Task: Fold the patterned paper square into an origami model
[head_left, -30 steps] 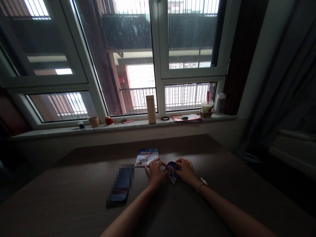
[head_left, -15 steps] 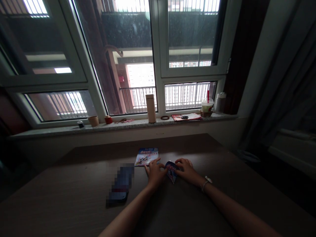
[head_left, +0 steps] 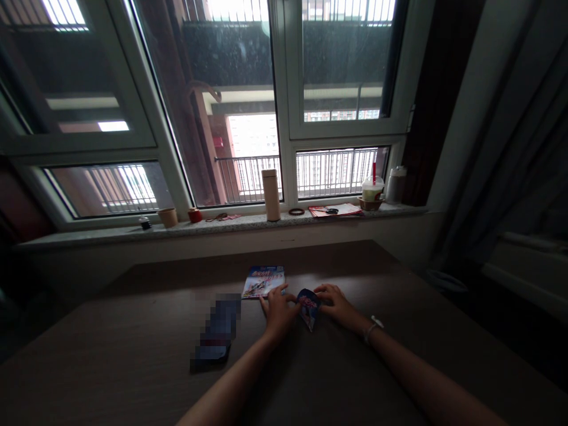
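A small folded piece of printed paper (head_left: 309,306), dark blue with pinkish lettering, lies on the table (head_left: 133,331) with its pointed end toward me. My left hand (head_left: 280,312) pinches its left edge, the fingers bent. On the other side, my right hand (head_left: 341,306) has its thumb and fingertips at the paper's right edge; a pale bracelet circles that wrist. Just beyond my left fingers lies a colourful printed sheet (head_left: 264,281), flat. Left of my left forearm is a dark, pixelated flat object (head_left: 217,331) whose kind is hidden.
Along the windowsill (head_left: 239,225) stand a beige flask (head_left: 271,195), a paper cup (head_left: 167,218), a red jar (head_left: 194,215), a drink cup with a red straw (head_left: 373,188) and a whitish bottle (head_left: 396,184). Dark scissors (head_left: 331,210) rest on papers there.
The folded paper shows more of its printed face, looking wider and flatter. My right hand has eased slightly along its right edge; my left hand has barely moved.
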`<state>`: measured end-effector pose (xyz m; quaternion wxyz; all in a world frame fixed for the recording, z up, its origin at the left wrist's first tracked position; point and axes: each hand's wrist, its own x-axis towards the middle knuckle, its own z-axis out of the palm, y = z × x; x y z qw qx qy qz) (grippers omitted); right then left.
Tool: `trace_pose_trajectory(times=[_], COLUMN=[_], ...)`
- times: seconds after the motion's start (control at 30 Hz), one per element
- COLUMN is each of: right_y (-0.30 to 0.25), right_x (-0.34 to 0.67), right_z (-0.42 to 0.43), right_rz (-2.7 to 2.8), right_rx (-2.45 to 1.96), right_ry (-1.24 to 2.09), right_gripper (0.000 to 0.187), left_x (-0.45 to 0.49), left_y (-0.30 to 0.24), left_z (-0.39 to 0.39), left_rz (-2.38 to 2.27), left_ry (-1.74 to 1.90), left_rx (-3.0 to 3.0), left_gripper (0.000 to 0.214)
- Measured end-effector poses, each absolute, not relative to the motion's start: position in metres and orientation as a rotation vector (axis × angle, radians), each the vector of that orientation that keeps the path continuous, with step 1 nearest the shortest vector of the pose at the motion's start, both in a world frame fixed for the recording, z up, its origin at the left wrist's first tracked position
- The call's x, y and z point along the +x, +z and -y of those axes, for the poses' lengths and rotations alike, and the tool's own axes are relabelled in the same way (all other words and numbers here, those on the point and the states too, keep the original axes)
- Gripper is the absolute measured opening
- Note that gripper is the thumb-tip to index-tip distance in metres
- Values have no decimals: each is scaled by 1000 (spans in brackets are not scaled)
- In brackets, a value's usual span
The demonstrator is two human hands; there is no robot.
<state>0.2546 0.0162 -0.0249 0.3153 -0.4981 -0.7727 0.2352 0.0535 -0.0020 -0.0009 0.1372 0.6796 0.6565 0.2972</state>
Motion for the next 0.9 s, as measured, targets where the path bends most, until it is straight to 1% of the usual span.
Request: trace_pose_trajectory(times=[0.23, 0.63, 0.77, 0.9], right_y=[-22, -18, -17, -17], right_x=[253, 249, 247, 246], right_z=[-13, -9, -7, -7], right_rz=[2075, 2069, 2053, 2049], right_rx=[-1304, -1347, -1364, -1373], right_ry=[580, 553, 539, 515], right_gripper=[34, 25, 22, 22], left_x=[54, 56, 54, 50], left_y=[-2, 0, -2, -2], left_z=[1, 5, 7, 11], left_rz=[-1908, -1901, -1896, -1869], left_ry=[852, 807, 747, 656], left_rx=[1978, 1999, 2022, 2055], left_gripper=[8, 7, 13, 27])
